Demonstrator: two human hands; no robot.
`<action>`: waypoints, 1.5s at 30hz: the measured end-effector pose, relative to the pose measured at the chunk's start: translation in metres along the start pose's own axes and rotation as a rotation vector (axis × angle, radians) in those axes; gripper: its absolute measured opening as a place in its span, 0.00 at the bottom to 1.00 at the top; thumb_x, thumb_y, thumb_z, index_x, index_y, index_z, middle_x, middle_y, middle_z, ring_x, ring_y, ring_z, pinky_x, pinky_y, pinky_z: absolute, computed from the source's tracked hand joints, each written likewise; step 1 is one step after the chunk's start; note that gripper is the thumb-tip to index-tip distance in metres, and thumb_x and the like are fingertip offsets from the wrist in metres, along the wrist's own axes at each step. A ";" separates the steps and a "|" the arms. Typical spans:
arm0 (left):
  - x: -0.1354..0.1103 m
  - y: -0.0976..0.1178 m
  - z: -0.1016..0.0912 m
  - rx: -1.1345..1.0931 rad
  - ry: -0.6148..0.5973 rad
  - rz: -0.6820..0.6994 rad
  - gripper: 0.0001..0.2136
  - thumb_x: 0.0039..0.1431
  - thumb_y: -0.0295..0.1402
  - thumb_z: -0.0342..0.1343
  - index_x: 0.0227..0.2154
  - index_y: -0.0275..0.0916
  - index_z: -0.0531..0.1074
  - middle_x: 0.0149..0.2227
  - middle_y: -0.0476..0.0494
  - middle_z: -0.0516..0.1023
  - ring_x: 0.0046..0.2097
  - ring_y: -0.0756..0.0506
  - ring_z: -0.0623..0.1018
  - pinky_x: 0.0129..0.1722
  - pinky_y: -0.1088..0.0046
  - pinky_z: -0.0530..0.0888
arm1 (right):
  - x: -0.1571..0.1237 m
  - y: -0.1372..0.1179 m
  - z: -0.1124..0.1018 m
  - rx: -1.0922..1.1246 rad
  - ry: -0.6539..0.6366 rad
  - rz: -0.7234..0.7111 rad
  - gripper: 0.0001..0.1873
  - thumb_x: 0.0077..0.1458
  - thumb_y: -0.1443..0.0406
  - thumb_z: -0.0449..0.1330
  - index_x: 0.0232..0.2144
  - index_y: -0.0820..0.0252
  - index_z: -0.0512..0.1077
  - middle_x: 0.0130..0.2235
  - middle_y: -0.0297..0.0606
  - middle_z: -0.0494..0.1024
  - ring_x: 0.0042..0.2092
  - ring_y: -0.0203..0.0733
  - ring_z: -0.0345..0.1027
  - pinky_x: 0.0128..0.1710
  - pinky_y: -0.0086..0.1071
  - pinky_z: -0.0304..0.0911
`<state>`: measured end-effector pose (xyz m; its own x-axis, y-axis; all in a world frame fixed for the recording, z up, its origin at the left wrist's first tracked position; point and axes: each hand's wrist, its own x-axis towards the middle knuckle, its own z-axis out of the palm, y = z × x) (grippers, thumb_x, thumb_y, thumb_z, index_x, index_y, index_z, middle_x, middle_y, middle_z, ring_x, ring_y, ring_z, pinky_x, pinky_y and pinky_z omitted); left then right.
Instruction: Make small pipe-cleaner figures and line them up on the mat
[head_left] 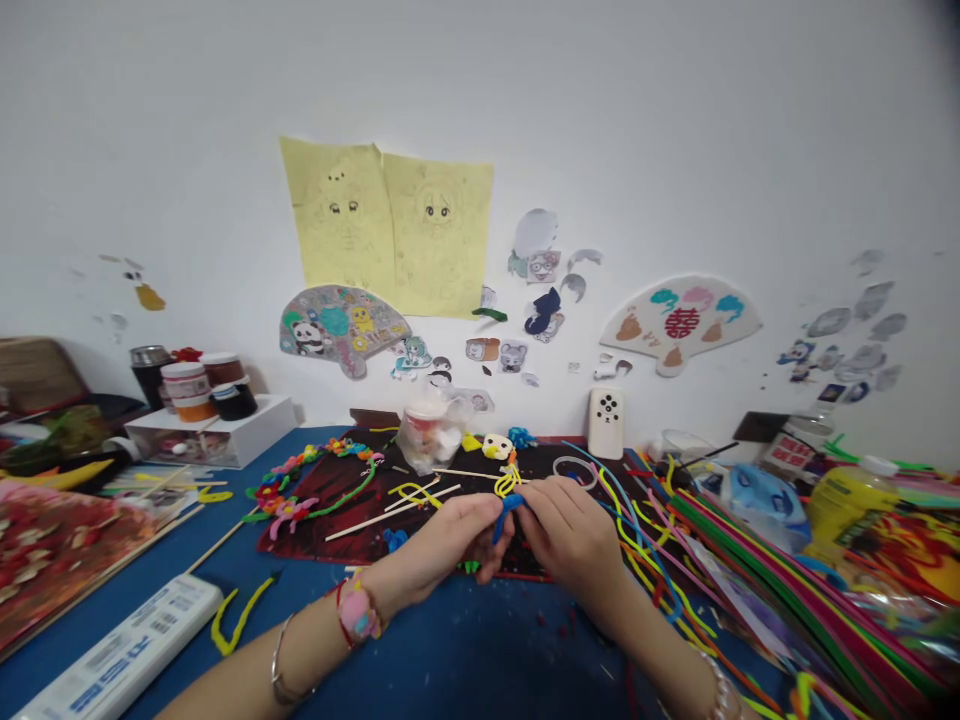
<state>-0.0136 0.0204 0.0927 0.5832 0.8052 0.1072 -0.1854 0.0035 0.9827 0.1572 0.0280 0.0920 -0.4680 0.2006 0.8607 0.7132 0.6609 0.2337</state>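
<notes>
My left hand (459,538) and my right hand (566,528) meet over the dark mat (315,530) at the middle of the blue table (450,660). Both pinch a short blue pipe cleaner (507,512) that is joined to a twisted yellow pipe cleaner (508,482) sticking up between the fingertips. The fingers of both hands are curled together around the piece. My left wrist wears a pink bead bracelet (358,610) and a thin bangle.
A big heap of coloured pipe cleaners (757,570) fills the right side. Wooden sticks (390,515), a pipe-cleaner flower garland (300,490) and a plastic cup (426,432) lie on the mat. Jars on a white box (210,432) stand at left; a white box (120,655) lies near left.
</notes>
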 end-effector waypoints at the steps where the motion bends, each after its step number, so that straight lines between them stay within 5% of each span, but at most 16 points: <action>1: -0.001 0.000 0.001 -0.027 -0.006 0.001 0.16 0.60 0.44 0.44 0.28 0.35 0.63 0.20 0.52 0.63 0.18 0.55 0.64 0.19 0.80 0.62 | 0.000 0.000 0.000 -0.016 0.008 -0.009 0.08 0.55 0.71 0.52 0.36 0.64 0.70 0.32 0.42 0.77 0.36 0.42 0.69 0.39 0.37 0.64; 11: -0.001 0.002 0.007 -0.092 0.045 0.008 0.10 0.57 0.38 0.51 0.32 0.34 0.67 0.34 0.44 0.68 0.36 0.49 0.71 0.33 0.74 0.69 | -0.003 0.007 -0.006 -0.138 0.037 -0.145 0.10 0.54 0.69 0.56 0.40 0.67 0.69 0.32 0.43 0.77 0.36 0.42 0.69 0.37 0.36 0.64; 18: 0.000 -0.008 0.007 -0.235 0.000 0.030 0.09 0.57 0.34 0.52 0.28 0.33 0.68 0.29 0.46 0.67 0.31 0.52 0.67 0.31 0.76 0.65 | -0.002 0.003 -0.006 -0.123 0.008 -0.078 0.07 0.54 0.68 0.53 0.27 0.62 0.69 0.24 0.38 0.72 0.32 0.41 0.64 0.35 0.35 0.61; 27: 0.000 -0.018 0.009 -0.565 -0.057 -0.005 0.08 0.59 0.31 0.49 0.28 0.33 0.67 0.28 0.46 0.67 0.30 0.51 0.68 0.31 0.72 0.63 | 0.000 -0.003 -0.010 -0.142 0.048 -0.061 0.08 0.51 0.69 0.55 0.22 0.61 0.68 0.20 0.34 0.68 0.29 0.39 0.60 0.33 0.34 0.56; 34: -0.004 -0.004 0.007 -0.330 -0.022 -0.001 0.11 0.59 0.36 0.48 0.28 0.32 0.68 0.28 0.43 0.68 0.28 0.50 0.68 0.29 0.73 0.62 | 0.003 0.002 -0.013 -0.122 0.032 -0.111 0.08 0.52 0.69 0.54 0.22 0.60 0.67 0.21 0.35 0.69 0.31 0.40 0.60 0.35 0.34 0.57; 45: -0.006 0.014 0.003 0.331 0.065 0.117 0.11 0.55 0.37 0.50 0.23 0.35 0.66 0.24 0.51 0.64 0.27 0.52 0.64 0.29 0.77 0.62 | 0.003 -0.001 -0.013 -0.126 -0.008 -0.117 0.09 0.52 0.70 0.54 0.21 0.59 0.66 0.20 0.34 0.67 0.30 0.39 0.59 0.35 0.34 0.58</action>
<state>-0.0176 0.0138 0.1057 0.5197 0.8248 0.2229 0.0247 -0.2753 0.9610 0.1619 0.0190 0.1002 -0.5559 0.1336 0.8204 0.7127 0.5847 0.3876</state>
